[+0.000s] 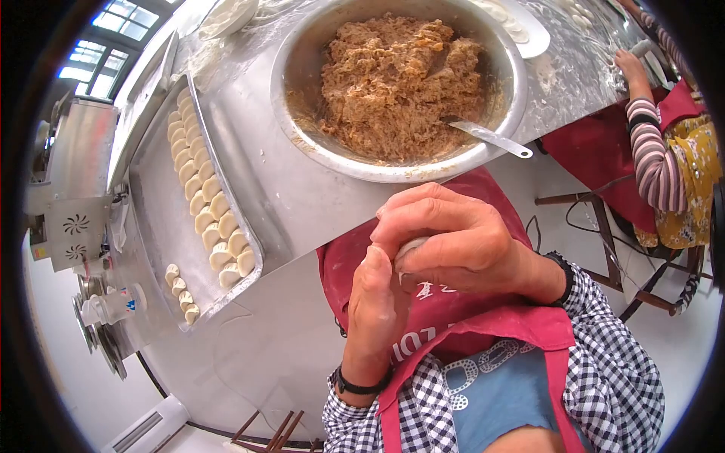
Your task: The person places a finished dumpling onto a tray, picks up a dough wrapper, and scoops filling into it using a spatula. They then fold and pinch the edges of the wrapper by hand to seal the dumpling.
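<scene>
In front of my apron, both hands press together around a dumpling (412,246), of which only a pale bit of dough shows between the fingers. My left hand (377,298) stands upright on the left, its thumb and fingers closed against the dough. From the right, my right hand (457,238) curls over the top with bent fingers. Just beyond the hands sits a large metal bowl (283,124) of brown minced filling (400,83). A metal spatula (495,140) rests in the filling, its handle over the bowl's near rim.
A metal tray (155,204) at left holds rows of shaped dumplings (200,177). A white plate (532,38) with dough wrappers stands behind the bowl. At right, another person's hand (633,69) works at the floury table, near a stool (604,234).
</scene>
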`<state>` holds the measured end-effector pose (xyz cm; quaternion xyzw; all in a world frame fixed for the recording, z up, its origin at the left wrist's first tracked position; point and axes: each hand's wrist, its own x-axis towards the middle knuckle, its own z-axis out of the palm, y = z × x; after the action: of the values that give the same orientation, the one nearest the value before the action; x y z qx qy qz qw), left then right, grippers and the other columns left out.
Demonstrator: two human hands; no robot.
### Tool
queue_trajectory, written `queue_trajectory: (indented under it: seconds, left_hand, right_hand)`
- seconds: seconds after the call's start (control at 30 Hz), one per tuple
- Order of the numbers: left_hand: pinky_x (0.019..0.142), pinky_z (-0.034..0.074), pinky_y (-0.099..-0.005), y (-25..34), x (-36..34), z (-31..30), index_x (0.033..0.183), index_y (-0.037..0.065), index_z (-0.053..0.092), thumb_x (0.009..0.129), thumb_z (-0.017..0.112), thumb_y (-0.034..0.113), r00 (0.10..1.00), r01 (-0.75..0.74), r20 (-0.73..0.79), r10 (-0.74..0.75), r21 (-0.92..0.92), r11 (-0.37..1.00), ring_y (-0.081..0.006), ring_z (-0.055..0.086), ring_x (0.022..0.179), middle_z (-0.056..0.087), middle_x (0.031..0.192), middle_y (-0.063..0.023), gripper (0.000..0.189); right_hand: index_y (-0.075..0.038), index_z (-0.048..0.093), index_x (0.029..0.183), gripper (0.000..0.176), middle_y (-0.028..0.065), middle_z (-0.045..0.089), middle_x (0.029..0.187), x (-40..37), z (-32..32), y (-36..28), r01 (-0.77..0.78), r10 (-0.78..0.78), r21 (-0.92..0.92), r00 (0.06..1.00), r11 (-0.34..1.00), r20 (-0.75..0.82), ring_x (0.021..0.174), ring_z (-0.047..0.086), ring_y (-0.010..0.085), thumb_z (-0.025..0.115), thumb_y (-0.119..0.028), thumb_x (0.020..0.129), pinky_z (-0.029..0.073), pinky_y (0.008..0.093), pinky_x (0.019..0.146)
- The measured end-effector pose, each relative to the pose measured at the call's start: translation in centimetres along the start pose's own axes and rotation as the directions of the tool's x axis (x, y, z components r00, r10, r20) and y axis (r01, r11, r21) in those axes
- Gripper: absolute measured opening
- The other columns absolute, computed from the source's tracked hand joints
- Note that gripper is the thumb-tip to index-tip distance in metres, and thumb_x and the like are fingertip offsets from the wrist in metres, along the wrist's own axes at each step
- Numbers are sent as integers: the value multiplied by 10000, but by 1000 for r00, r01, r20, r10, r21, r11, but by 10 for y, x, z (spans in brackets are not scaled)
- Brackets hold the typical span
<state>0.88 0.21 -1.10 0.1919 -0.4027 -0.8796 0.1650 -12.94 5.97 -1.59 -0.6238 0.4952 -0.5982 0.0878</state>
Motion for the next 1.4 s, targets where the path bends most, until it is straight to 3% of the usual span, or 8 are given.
queue_trajectory:
  seconds: [0.17,0.6,0.67,0.9,0.97,1.1,1.17,1.4]
  left_hand:
    - [947,397,-406,0,2,5,1309,-52,332,965,235,430,998,0,-59,-5,-79,997,-287,456,1161,427,1283,-175,601]
    - [950,400,-404,0,0,-3,1313,-60,319,964,242,430,999,33,12,-33,-12,999,-293,450,1174,419,1295,-178,606]
    - [939,411,-411,1,1,1,1322,-45,306,964,243,429,999,25,-23,-24,18,1000,-296,456,1168,421,1288,-178,597]
    - [920,428,-422,-2,3,1,1333,-19,293,964,243,424,999,25,-30,-27,-49,998,-299,476,1145,425,1278,-179,579]
    - [920,427,-425,1,3,1,1321,-21,307,964,243,422,1000,10,-14,-10,27,1000,-302,483,1136,414,1288,-176,572]
    - [917,431,-423,-3,2,-6,1311,-15,320,967,247,413,997,16,70,-17,25,1000,-301,483,1135,423,1278,-170,554]
    - [911,434,-421,-3,3,-1,1301,-12,336,968,252,405,1000,12,-11,-11,11,1000,-300,485,1131,447,1256,-168,540]
    - [910,433,-415,-3,0,-5,1283,-25,361,964,262,420,998,43,-36,-43,8,999,-299,501,1111,464,1237,-170,557]
  right_hand:
    - [-50,586,713,184,70,603,931,0,-3,1,1,-1,11,1000,1000,13,893,585,254,696,-28,567,480,332,737]
    - [-48,574,744,213,76,605,947,-5,4,3,-90,90,96,996,991,2,899,585,245,691,-2,572,475,332,760]
    - [-55,566,746,215,71,607,945,-4,0,5,-15,12,61,999,998,46,902,583,244,682,10,577,475,330,759]
    - [-52,566,753,212,70,604,973,-5,-2,7,-50,43,68,994,996,98,912,583,243,684,4,586,472,327,775]
    - [-53,552,727,199,65,607,954,-5,3,3,-117,114,80,993,990,44,912,584,243,683,4,588,472,327,777]
    - [-55,555,724,200,67,607,962,-6,0,7,-59,53,84,996,995,74,916,583,244,687,3,585,475,328,776]
    - [-60,566,731,209,70,605,985,-7,-1,9,-50,41,98,995,994,87,920,582,244,698,-6,579,478,330,769]
    - [-49,601,788,235,79,599,1019,-7,1,6,-108,101,93,992,990,74,926,580,241,707,-16,582,482,328,769]
